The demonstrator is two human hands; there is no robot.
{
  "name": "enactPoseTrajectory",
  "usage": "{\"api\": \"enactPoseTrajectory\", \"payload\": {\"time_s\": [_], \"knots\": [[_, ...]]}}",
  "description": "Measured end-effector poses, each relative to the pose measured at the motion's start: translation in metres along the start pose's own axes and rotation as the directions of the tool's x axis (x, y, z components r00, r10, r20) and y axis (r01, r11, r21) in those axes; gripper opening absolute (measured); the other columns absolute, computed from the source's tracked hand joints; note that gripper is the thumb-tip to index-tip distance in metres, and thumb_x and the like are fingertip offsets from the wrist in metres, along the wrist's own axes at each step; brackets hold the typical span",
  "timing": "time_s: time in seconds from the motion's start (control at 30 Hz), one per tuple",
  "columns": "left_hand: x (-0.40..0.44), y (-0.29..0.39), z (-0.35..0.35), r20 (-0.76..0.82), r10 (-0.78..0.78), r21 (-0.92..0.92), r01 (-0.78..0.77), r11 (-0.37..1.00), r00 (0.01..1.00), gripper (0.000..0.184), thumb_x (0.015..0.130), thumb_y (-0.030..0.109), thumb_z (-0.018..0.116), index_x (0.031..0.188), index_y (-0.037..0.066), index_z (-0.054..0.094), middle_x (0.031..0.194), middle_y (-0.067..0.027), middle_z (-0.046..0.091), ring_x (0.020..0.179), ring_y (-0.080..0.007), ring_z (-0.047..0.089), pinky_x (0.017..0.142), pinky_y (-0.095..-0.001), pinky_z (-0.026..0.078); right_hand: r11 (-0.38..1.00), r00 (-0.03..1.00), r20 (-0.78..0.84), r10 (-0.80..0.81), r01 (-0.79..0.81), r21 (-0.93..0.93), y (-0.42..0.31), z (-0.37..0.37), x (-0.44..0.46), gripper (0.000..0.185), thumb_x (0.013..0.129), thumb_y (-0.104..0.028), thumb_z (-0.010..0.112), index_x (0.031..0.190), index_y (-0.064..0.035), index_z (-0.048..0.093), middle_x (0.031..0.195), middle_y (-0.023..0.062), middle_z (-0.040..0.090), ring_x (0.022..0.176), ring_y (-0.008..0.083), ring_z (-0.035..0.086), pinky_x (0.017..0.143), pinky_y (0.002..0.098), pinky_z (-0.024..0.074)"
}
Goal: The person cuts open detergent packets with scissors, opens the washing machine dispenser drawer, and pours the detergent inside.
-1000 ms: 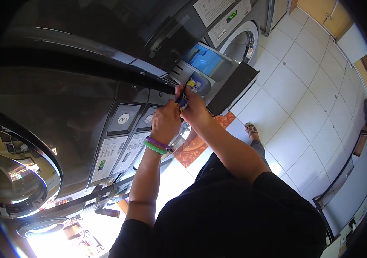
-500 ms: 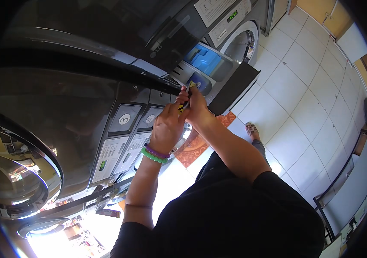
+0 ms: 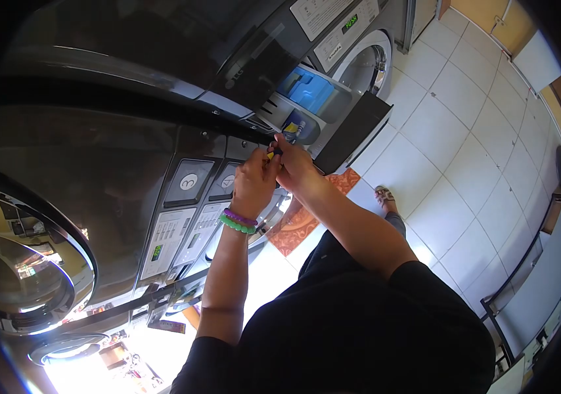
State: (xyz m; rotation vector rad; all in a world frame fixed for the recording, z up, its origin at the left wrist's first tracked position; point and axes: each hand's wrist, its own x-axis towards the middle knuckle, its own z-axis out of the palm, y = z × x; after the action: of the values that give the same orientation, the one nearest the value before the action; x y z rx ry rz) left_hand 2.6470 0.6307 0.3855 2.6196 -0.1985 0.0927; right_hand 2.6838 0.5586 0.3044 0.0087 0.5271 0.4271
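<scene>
Across the right of the head view, pale square floor tiles (image 3: pixel 451 125) spread out, and an orange patterned mat (image 3: pixel 303 220) lies near the centre. Glossy dark machines (image 3: pixel 83 171) fill the upper left; a round glass door (image 3: pixel 366 65) with a white rim sits upper right. Above centre, an open drawer (image 3: pixel 349 134) has a flat dark front and a smooth blue plastic insert (image 3: pixel 310 90). Just below the drawer, at centre, my left hand (image 3: pixel 253 184), wearing beaded purple and green bracelets (image 3: pixel 239 222), meets my right hand (image 3: pixel 295 165); my fingers are curled closed, pinching a small dark-and-yellow packet (image 3: pixel 270 155), mostly hidden.
</scene>
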Motion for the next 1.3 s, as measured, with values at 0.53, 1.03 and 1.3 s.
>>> {"api": "enactPoseTrajectory", "payload": {"time_s": [0.53, 1.03, 1.3], "knots": [[-0.007, 0.015, -0.005, 0.087, 0.342, 0.124, -0.351, 0.928, 0.936, 0.023, 0.081, 0.0, 0.053, 0.104, 0.001, 0.051, 0.09, -0.0191, 0.058, 0.077, -0.0393, 0.058, 0.066, -0.0402, 0.049, 0.984, 0.986, -0.046, 0.161, -0.164, -0.066, -0.015, -0.009, 0.018, 0.013, 0.089, -0.019, 0.049, 0.088, -0.0052, 0.047, 0.077, 0.0064, 0.053, 0.068, 0.0181, 0.05, 0.065, 0.0344, 0.0445], [-0.001, -0.052, 0.031, 0.28, -0.295, -0.44, 0.395, 0.806, 0.914, 0.019, 0.088, 0.017, 0.05, 0.086, 0.0, 0.056, 0.065, -0.0098, 0.054, 0.057, -0.0163, 0.056, 0.048, -0.0288, 0.042, 0.978, 0.983, 0.183, 0.024, 0.015, -0.207, 0.0, -0.015, -0.013, 0.022, 0.098, -0.019, 0.032, 0.107, -0.006, 0.047, 0.111, 0.0079, 0.057, 0.111, 0.0203, 0.05, 0.087, 0.0376, 0.0417], [-0.001, -0.021, 0.031, -0.069, -0.157, -0.078, 0.152, 0.985, 0.985, 0.017, 0.084, 0.014, 0.05, 0.08, -0.001, 0.057, 0.069, -0.0228, 0.059, 0.064, -0.0372, 0.059, 0.053, -0.04, 0.044, 0.997, 0.962, 0.26, 0.082, -0.077, -0.027, 0.007, -0.015, -0.013, 0.017, 0.097, -0.014, 0.035, 0.105, -0.0041, 0.047, 0.11, 0.0111, 0.059, 0.108, 0.0216, 0.052, 0.096, 0.0364, 0.0412]]}}
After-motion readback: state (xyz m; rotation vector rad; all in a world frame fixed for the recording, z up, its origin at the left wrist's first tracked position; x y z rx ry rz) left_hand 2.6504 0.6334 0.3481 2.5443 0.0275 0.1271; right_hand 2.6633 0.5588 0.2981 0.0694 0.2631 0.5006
